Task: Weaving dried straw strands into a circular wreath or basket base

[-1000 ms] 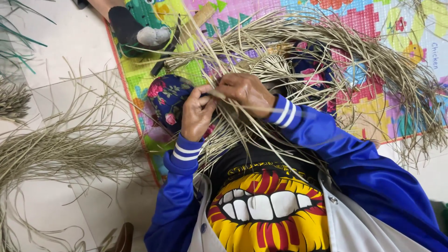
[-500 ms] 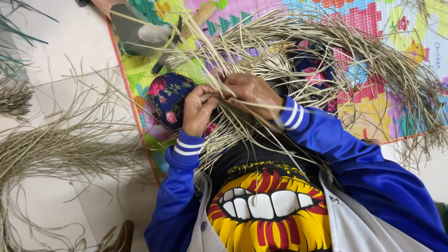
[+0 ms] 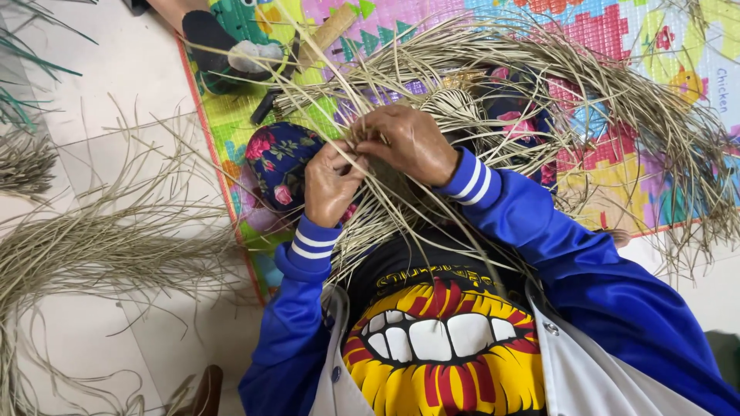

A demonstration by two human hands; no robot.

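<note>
My left hand (image 3: 330, 185) and my right hand (image 3: 408, 142) meet at the middle of a mass of long dried grass strands (image 3: 493, 92) that fan out over my lap. Both hands pinch thin strands between fingers and thumbs. The right hand lies above and slightly over the left. A small woven coil (image 3: 453, 106) of the same strands shows just beyond the right hand. Blue sleeves with white cuff stripes cover both arms.
A colourful play mat (image 3: 617, 46) lies under the work. Dark floral fabric (image 3: 277, 158) covers my knee at left. Loose grass strands (image 3: 85, 246) sprawl on the pale tiled floor at left. Another person's socked foot (image 3: 231, 46) rests on the mat's top left.
Both hands have shifted slightly upward and closer together in the strands; the fingers have regripped. The view has tilted a little.
</note>
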